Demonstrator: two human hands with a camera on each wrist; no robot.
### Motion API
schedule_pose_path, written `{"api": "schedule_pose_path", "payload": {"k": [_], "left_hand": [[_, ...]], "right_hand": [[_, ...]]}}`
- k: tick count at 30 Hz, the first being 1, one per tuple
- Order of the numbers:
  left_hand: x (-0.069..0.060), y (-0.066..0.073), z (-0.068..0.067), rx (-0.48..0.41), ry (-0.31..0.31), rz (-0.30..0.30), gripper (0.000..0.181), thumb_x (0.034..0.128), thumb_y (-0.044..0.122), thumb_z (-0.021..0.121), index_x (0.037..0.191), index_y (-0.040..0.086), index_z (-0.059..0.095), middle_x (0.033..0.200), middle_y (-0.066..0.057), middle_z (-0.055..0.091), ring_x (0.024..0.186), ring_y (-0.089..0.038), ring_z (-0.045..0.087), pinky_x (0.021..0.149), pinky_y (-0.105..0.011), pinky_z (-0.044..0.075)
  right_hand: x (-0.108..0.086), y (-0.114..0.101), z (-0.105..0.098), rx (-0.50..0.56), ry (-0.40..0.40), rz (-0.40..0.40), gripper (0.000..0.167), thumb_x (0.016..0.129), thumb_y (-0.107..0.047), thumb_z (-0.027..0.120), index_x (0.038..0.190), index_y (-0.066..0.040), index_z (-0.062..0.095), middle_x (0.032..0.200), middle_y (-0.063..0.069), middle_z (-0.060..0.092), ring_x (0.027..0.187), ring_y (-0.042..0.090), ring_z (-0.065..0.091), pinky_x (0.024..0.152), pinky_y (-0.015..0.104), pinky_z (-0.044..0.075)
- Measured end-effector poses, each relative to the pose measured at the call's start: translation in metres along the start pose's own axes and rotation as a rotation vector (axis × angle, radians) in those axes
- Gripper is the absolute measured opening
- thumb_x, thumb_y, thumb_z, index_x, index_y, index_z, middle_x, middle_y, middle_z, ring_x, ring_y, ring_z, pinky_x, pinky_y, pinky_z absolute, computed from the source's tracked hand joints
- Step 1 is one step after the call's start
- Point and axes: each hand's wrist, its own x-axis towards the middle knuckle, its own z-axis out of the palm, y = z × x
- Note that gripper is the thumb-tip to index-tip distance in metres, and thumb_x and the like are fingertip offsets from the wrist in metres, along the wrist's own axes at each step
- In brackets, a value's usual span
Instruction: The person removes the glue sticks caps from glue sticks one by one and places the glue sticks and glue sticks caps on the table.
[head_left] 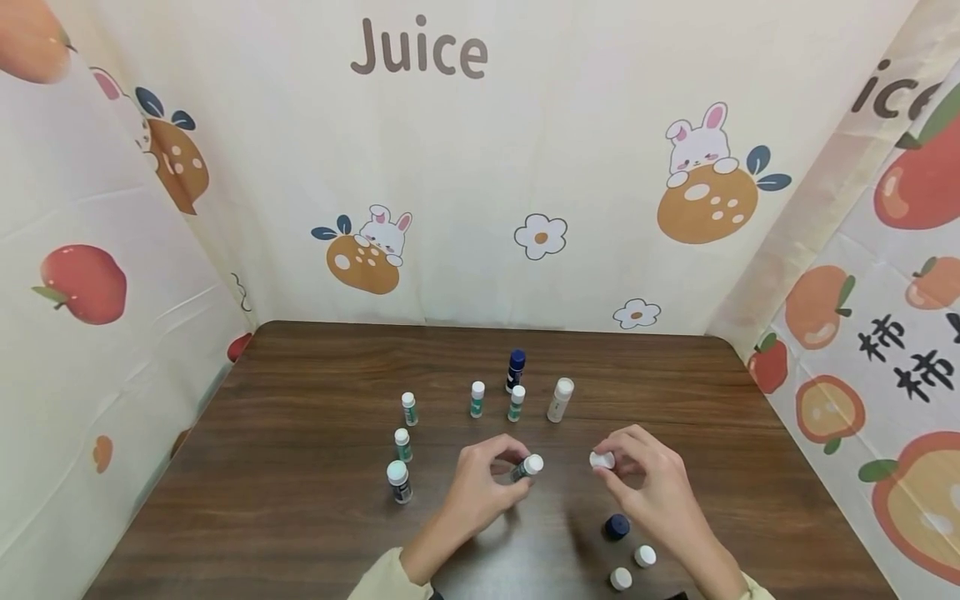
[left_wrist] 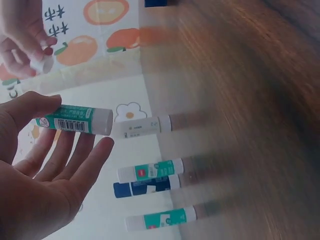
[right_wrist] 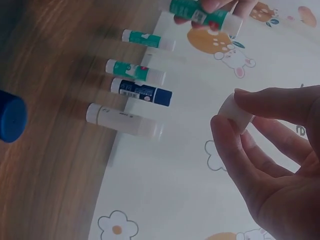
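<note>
My left hand grips a green glue stick by its body, tilted, above the middle of the table. Its white end points toward the right in the head view. To the right of it, my right hand pinches a small white cap between thumb and fingertips, held in the air. The stick and the cap are apart. Beyond the hands stand a white tube, a dark blue stick and two green sticks.
Left of my left hand, several sticks stand in a rough column, the nearest a wider dark one. Near my right forearm lie a dark blue cap and two white caps. Printed cloth hangs behind the wooden table.
</note>
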Motion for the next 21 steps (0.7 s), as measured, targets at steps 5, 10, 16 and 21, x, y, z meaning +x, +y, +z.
{"api": "schedule_pose_path", "payload": {"k": [5, 10, 16, 21], "left_hand": [[-0.005, 0.002, -0.007, -0.034, -0.022, -0.029, 0.024, 0.0718, -0.002, 0.074, 0.088, 0.013, 0.064, 0.086, 0.003, 0.067, 0.083, -0.01, 0.064, 0.077, -0.03, 0.054], [-0.012, 0.006, -0.015, -0.052, -0.033, -0.065, 0.024, 0.0731, -0.001, 0.075, 0.089, 0.013, 0.064, 0.088, 0.002, 0.066, 0.087, -0.012, 0.064, 0.077, -0.027, 0.054], [-0.026, 0.008, -0.023, -0.05, -0.048, -0.132, 0.022, 0.0751, 0.005, 0.076, 0.091, 0.015, 0.064, 0.091, 0.003, 0.066, 0.089, -0.012, 0.063, 0.076, -0.025, 0.053], [-0.036, 0.007, -0.031, -0.03, -0.032, -0.127, 0.023, 0.0738, 0.005, 0.077, 0.09, 0.015, 0.063, 0.091, 0.003, 0.066, 0.087, -0.011, 0.063, 0.074, -0.027, 0.054]], "right_hand": [[-0.004, 0.005, -0.003, -0.023, -0.001, 0.003, 0.038, 0.059, 0.013, 0.08, 0.083, -0.014, 0.065, 0.082, -0.008, 0.058, 0.065, 0.007, 0.055, 0.059, 0.014, 0.05], [-0.008, 0.01, -0.006, -0.055, -0.002, 0.025, 0.039, 0.058, 0.014, 0.08, 0.081, -0.015, 0.065, 0.082, -0.008, 0.058, 0.064, 0.006, 0.055, 0.057, 0.014, 0.05], [-0.017, 0.016, -0.01, -0.096, -0.006, 0.063, 0.037, 0.059, 0.012, 0.08, 0.079, -0.014, 0.065, 0.08, -0.008, 0.057, 0.063, 0.006, 0.054, 0.056, 0.014, 0.049], [-0.026, 0.024, -0.012, -0.113, -0.017, 0.116, 0.034, 0.06, 0.011, 0.081, 0.078, -0.014, 0.065, 0.079, -0.009, 0.057, 0.063, 0.004, 0.053, 0.054, 0.014, 0.049]]}}
